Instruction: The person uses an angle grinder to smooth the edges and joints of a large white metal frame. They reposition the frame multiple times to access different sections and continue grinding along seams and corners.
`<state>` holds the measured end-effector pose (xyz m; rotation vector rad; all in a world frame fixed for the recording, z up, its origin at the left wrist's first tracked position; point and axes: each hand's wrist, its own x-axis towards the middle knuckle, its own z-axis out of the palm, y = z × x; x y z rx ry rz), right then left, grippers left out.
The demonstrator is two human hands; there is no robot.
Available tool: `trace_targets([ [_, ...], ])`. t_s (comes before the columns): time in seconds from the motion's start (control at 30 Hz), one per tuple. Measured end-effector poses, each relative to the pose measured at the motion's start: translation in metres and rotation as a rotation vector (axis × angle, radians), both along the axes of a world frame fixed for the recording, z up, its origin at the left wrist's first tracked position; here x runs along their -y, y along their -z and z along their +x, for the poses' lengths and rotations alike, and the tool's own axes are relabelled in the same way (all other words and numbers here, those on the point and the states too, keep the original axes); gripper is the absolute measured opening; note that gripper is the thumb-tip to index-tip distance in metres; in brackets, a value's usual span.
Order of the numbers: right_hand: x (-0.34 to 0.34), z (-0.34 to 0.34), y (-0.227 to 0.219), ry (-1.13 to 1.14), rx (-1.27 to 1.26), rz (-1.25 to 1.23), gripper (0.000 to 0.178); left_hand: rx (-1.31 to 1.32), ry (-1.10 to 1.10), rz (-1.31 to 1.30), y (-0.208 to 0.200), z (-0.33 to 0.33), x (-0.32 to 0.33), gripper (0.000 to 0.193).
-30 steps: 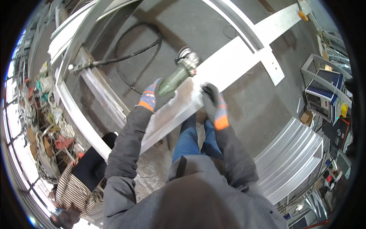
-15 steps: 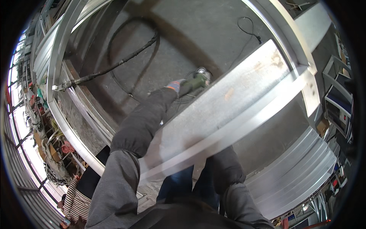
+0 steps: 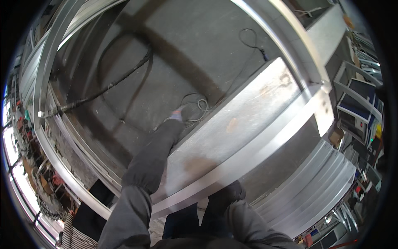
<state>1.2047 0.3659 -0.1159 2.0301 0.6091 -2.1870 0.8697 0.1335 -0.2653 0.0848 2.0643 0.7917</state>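
A long, wide galvanised metal beam (image 3: 248, 124) runs diagonally from lower left to upper right, close below me. My left arm in a grey sleeve reaches across it. My left hand (image 3: 184, 113), in a dark glove with an orange cuff, dips past the beam's far edge beside a coil of pale cable (image 3: 198, 104) on the concrete floor. Its fingers are hidden, and no tool shows in it. My right forearm (image 3: 226, 195) goes under the beam's near edge, and that hand is hidden.
A thick black hose (image 3: 103, 89) curves over the floor to the left. A thin dark cable (image 3: 248, 37) loops at the top. Metal frame rails (image 3: 45, 83) line the left side, stacked profiles (image 3: 315, 186) lie lower right, and shelves with boxes (image 3: 356, 108) stand at the right.
The view has closed in on the beam. My left hand, which held a green angle grinder, dropped behind the far edge and the grinder is out of sight. My right hand went under the beam.
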Motion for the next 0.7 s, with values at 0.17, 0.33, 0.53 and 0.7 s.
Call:
trace_targets([
  [0.17,-0.029,-0.021,0.019,-0.062,0.044,0.108,0.034,-0.495,-0.220,-0.027,-0.172,0.038,0.072,0.038],
  [0.33,-0.089,-0.010,-0.043,-0.044,0.150,0.255,0.034,-0.057,-0.342,0.164,-0.362,0.177,0.103,0.035],
  [0.53,-0.127,0.070,-0.215,0.013,-0.270,0.287,0.031,-0.288,0.225,-0.371,-0.356,0.298,0.088,0.057],
  [0.7,-0.164,0.079,-0.263,-0.110,-0.253,0.437,0.034,-0.195,0.204,-0.542,-0.316,0.316,0.073,0.048],
])
